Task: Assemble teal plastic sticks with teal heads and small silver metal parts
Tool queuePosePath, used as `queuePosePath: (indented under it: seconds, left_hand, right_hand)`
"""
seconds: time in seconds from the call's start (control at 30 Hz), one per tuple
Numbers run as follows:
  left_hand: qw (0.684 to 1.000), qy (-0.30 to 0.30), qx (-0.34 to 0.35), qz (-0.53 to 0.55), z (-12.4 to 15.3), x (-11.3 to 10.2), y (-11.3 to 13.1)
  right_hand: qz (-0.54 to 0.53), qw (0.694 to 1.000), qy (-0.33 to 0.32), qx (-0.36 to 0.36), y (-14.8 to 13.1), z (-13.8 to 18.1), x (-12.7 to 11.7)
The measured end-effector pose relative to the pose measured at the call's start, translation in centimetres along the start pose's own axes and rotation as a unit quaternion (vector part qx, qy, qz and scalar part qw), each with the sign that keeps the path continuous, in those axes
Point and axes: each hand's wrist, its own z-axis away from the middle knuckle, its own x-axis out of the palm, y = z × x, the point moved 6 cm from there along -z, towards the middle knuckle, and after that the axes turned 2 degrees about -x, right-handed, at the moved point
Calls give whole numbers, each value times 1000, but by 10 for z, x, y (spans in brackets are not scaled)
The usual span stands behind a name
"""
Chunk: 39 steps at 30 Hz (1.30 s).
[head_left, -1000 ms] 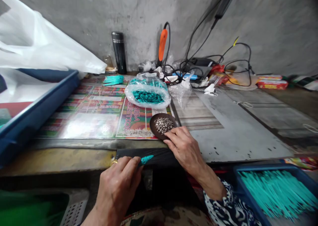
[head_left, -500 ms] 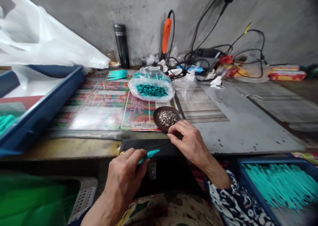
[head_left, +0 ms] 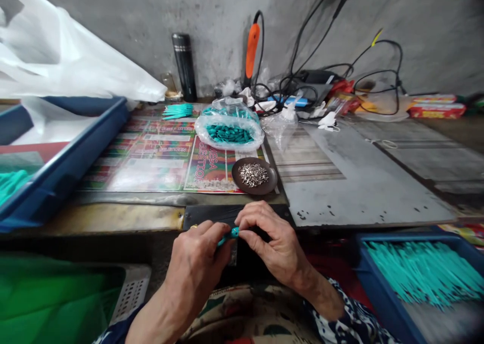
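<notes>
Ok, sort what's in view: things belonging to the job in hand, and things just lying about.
Likely part of the job:
teal piece in the left hand, right hand at its end
small metal pieces in the brown dish
teal parts in the open bag
long teal pieces, right tray

Apparently lying about:
black flask
red boxes
orange-handled tool

Printed sheet [head_left: 206,177] on bench: pink sideways lettering, reads "MEGA" plus "ELECTION", edge letters unclear. Smaller lines on same sheet not legible. Red box [head_left: 437,111] at right: yellowish lettering, too blurred to read.
</notes>
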Motion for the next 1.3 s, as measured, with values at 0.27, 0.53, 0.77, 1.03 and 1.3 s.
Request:
queuePosePath:
  seconds: [0.27, 0.53, 0.77, 1.03, 1.3]
  left_hand:
    - [999, 8, 14, -31, 1, 2, 6]
    - [994, 32, 50, -91, 4, 6, 5]
    - [986, 52, 82, -134, 0, 4, 7]
    - [978, -28, -19, -207, -49, -14, -42]
    - [940, -19, -147, -307, -160, -62, -161]
  right_hand:
    - [34, 999, 6, -23, -3, 4, 3]
    - [165, 979, -7, -123, -10, 16, 12]
    - [301, 926, -58, -219, -5, 34, 21]
    - [315, 929, 50, -190, 8, 11, -4]
    - [332, 919, 113, -182, 19, 7, -17]
